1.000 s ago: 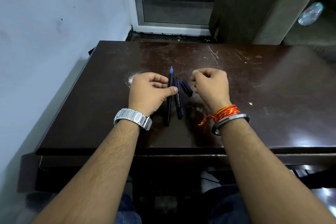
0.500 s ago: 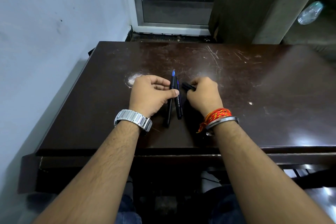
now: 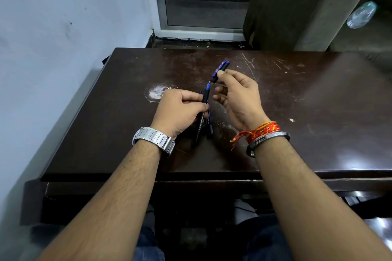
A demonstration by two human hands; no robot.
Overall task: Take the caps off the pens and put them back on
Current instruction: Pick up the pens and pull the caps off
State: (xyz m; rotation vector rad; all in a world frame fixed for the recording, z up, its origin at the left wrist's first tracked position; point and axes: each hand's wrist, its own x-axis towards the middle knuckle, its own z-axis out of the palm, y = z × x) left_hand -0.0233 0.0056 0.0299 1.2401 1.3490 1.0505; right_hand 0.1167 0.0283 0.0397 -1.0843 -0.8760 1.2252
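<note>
My left hand (image 3: 180, 110) grips a black pen (image 3: 200, 122) by its upper barrel; its uncapped blue tip (image 3: 208, 86) points away from me. Beside it a second dark pen (image 3: 209, 125) lies on the dark wooden table (image 3: 297, 101). My right hand (image 3: 239, 95) pinches a blue-and-black pen cap (image 3: 220, 70) between thumb and forefinger, lifted just above and beyond the pen's tip, with the open end of the cap facing the tip. The cap and the tip are a short gap apart.
A light wall runs along the table's left edge. A white worn patch (image 3: 158, 92) marks the tabletop left of my hands. Beyond the far edge are a metal door frame (image 3: 201, 32) and a dark curtain; a plastic bottle (image 3: 361, 14) lies at the far right.
My right hand closed on the cap lying on the table, then lifted it up and away to above the pen tip. My left hand kept its grip on the pen.
</note>
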